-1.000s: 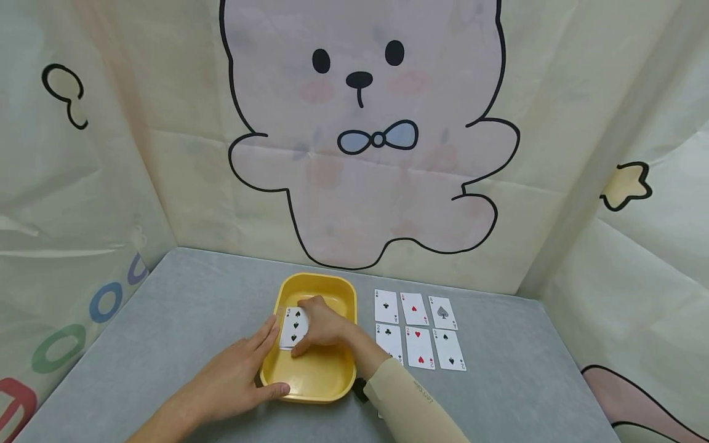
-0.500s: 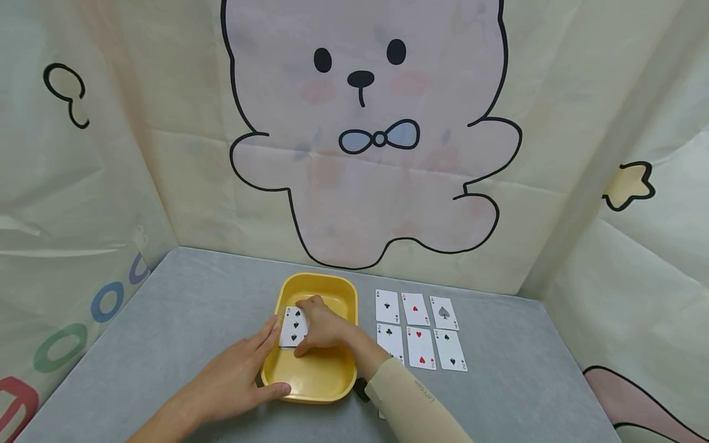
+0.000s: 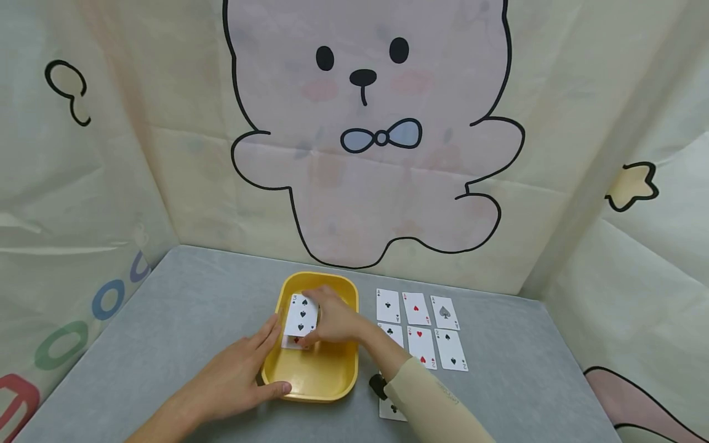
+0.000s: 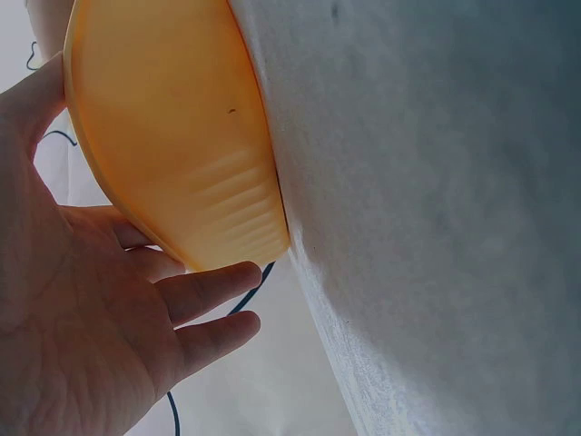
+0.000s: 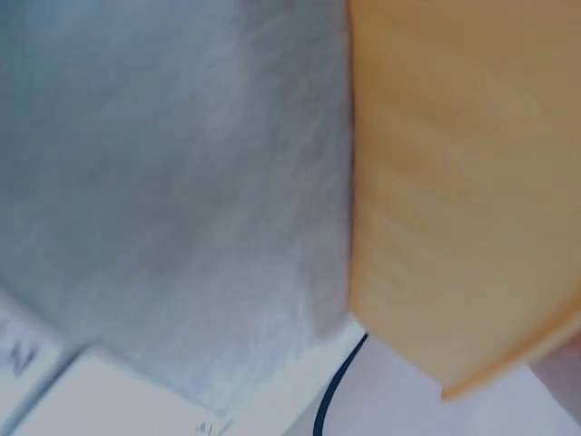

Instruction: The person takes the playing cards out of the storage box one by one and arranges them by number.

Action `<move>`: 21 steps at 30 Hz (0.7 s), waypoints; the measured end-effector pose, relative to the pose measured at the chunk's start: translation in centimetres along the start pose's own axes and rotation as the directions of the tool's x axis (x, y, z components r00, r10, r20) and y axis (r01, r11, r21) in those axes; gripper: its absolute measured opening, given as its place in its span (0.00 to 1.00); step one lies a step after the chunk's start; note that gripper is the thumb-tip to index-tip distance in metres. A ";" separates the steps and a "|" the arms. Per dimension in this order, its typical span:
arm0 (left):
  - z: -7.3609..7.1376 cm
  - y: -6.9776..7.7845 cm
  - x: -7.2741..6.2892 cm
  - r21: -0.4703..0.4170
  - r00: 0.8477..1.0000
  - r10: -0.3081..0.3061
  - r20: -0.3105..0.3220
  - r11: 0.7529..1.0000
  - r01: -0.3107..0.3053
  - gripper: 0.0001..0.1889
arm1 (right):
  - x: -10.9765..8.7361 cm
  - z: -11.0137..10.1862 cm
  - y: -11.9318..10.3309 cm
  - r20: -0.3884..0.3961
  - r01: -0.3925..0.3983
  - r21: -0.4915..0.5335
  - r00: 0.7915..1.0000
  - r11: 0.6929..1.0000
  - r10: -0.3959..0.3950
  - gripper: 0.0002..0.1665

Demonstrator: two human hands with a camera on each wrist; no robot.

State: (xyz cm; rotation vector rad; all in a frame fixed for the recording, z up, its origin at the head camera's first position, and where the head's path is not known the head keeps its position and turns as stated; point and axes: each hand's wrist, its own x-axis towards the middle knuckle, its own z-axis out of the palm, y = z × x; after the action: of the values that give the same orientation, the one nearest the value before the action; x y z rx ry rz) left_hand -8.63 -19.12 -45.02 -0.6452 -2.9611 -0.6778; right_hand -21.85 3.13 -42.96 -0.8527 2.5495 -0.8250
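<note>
In the yellow tray, my right hand holds a three of spades playing card between thumb and fingers at its right side. Under its near edge shows another playing card with a red mark, mostly covered. My left hand rests against the tray's left and near rim, thumb apart from fairly straight fingers. In the left wrist view, that hand touches the tray's rim, two fingers lying outside the wall. The right wrist view has the tray's outer wall; the hand's fingers are hidden there.
Right of the tray, face-up cards lie in two rows of three: aces, such as the ace of spades, behind twos, such as the two of hearts. A clubs card lies nearer, partly under the right forearm. Printed cloth walls surround the grey table.
My right hand has shifted slightly up and right with the three of spades, uncovering part of a red-marked card below it. The left hand and tray stay put.
</note>
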 end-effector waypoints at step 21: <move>-0.3 0.5 0.2 -0.022 0.999 -0.044 0.027 0.999 0.045 0.56 | -6.7 -3.2 1.8 -0.049 -0.003 0.014 0.999 1.000 0.003 0.58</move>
State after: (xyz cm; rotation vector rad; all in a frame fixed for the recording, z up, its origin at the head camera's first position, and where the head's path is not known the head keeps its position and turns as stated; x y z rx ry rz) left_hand -8.63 -18.81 -44.49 -0.5958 -3.0053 -0.7126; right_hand -19.02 9.88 -40.76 -0.8343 2.5840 -0.8718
